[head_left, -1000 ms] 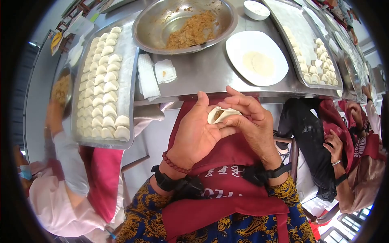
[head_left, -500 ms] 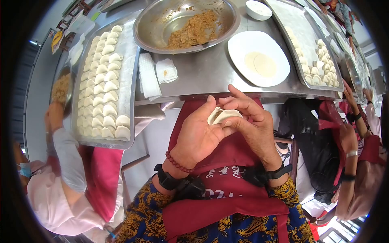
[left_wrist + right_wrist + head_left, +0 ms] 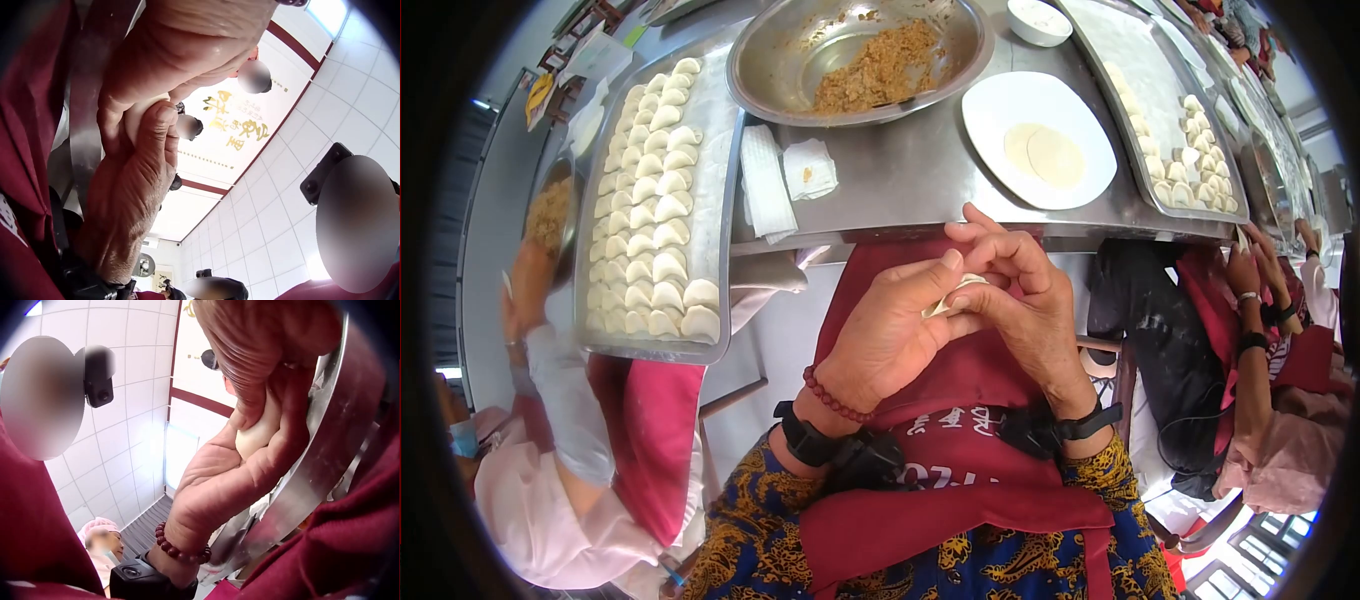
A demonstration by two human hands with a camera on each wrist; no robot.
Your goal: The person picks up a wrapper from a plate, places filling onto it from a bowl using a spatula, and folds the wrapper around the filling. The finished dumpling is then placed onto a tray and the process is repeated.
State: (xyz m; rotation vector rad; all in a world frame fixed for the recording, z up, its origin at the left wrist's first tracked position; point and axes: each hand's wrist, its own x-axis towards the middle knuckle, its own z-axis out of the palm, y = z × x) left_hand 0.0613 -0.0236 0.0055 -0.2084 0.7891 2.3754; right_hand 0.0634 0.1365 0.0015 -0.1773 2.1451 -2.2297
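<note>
A pale folded dumpling is pinched between both hands in front of the red apron. The left hand, with a beaded bracelet at its wrist, has its thumb bent over the dumpling's left end. On the other side the right hand grips it between thumb and fingers. In the left wrist view, the dumpling shows between the two hands. The right wrist view has its smooth pale side lying against the left hand's fingers. No filling is visible.
Beyond the hands, the steel table holds a filling bowl, a white plate with thin wrappers, and folded tissues. Dumpling trays stand left and right. People work at both sides.
The left thumb has moved right and down onto the dumpling. The wrapper's opening, with filling visible a second ago, has closed from view. The neighbours' hands have shifted.
</note>
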